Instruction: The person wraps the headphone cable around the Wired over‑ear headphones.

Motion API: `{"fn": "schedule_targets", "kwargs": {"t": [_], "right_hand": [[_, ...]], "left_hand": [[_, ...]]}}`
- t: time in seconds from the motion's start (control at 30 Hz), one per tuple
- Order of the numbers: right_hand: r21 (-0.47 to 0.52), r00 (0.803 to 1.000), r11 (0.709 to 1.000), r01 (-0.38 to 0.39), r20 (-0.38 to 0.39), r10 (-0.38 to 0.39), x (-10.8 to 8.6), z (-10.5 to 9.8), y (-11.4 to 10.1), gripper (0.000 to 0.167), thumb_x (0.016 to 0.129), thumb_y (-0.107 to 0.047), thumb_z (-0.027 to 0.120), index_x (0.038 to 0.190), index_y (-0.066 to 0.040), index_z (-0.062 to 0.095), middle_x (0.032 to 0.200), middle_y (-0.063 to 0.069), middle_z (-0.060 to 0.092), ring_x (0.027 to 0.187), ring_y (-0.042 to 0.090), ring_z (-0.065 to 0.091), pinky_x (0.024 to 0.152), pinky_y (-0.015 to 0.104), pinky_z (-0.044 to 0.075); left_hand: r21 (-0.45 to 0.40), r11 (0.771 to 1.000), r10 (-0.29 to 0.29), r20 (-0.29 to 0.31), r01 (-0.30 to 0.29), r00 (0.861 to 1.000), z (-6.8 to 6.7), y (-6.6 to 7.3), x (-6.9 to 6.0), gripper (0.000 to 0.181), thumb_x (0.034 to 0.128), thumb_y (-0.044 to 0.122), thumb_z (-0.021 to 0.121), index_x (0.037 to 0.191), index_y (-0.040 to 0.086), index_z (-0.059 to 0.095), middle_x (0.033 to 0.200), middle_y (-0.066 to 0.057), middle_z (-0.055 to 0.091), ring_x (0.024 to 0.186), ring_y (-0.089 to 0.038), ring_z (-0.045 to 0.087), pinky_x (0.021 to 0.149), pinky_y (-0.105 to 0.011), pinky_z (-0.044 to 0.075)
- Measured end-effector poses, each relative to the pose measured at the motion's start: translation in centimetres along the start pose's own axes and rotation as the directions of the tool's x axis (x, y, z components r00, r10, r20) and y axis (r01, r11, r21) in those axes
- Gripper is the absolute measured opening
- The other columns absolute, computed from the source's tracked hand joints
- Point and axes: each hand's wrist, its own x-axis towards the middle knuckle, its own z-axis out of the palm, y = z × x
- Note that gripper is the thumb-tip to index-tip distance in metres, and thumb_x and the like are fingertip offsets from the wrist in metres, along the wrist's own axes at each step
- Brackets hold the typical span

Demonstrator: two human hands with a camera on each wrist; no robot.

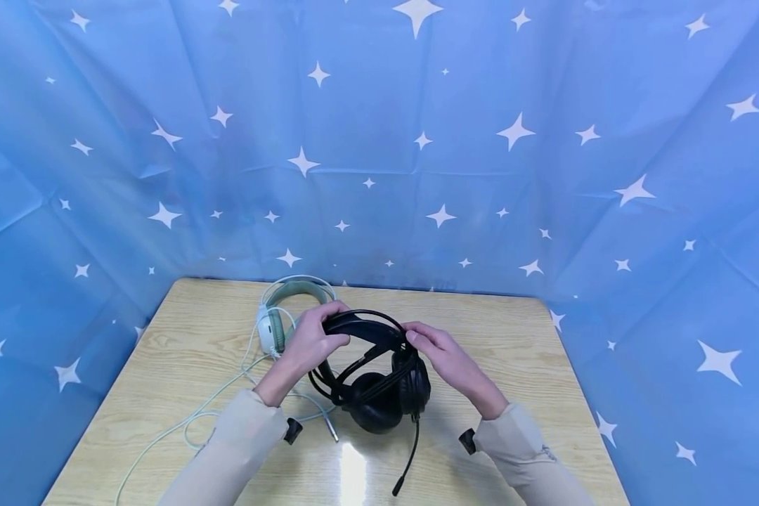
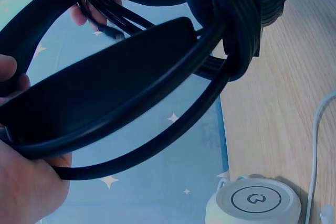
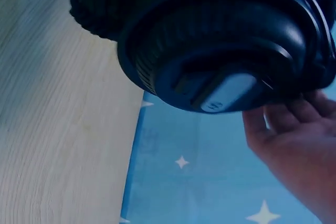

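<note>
A black headset (image 1: 377,402) is held up over the middle of the table, its ear cups hanging below its headband (image 1: 360,327). My left hand (image 1: 306,344) grips the headband on the left; the left wrist view shows that band (image 2: 105,87) close up. On the other side my right hand (image 1: 443,355) holds the headset near the top of the right ear cup (image 3: 220,72), its fingertips partly hidden behind it. Black cable is looped around the headset, and a loose cable end (image 2: 113,32) shows in the left wrist view. A microphone boom (image 1: 411,453) dangles beneath.
Behind my left hand lies a white and pale green headset (image 1: 268,330), partly covered by that hand. Its pale cable (image 1: 183,423) trails across the left of the wooden table (image 1: 512,429), with a plug (image 1: 332,429) near the middle. A blue star-patterned curtain (image 1: 379,140) encloses the back and sides.
</note>
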Motion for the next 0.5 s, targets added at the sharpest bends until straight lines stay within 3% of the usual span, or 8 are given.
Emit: {"fn": "schedule_targets", "kwargs": {"t": [0.27,0.5], "right_hand": [[-0.119,1.0,0.993,0.019,-0.02,-0.021,-0.1,0.5,0.8,0.046,0.114,-0.034,0.033,0.129,-0.001,0.062,0.127,0.014,0.065,0.122,0.029,0.058,0.105,0.049,0.045],[-0.202,0.997,0.976,0.077,0.026,-0.074,-0.2,0.5,1.5,0.033,0.109,-0.037,0.051,0.127,-0.013,0.063,0.101,-0.001,0.066,0.086,0.014,0.06,0.077,0.031,0.049]], "left_hand": [[0.023,0.999,-0.046,0.011,0.045,0.999,0.4,0.2,0.4,0.025,0.0754,0.008,0.066,0.099,0.01,0.071,0.088,-0.002,0.066,0.076,-0.021,0.052,0.07,-0.036,0.042],[0.049,0.991,-0.125,0.022,0.124,0.992,0.7,0.7,1.2,0.025,0.0766,0.01,0.069,0.101,0.01,0.072,0.091,-0.003,0.067,0.077,-0.021,0.054,0.069,-0.035,0.044]]}}
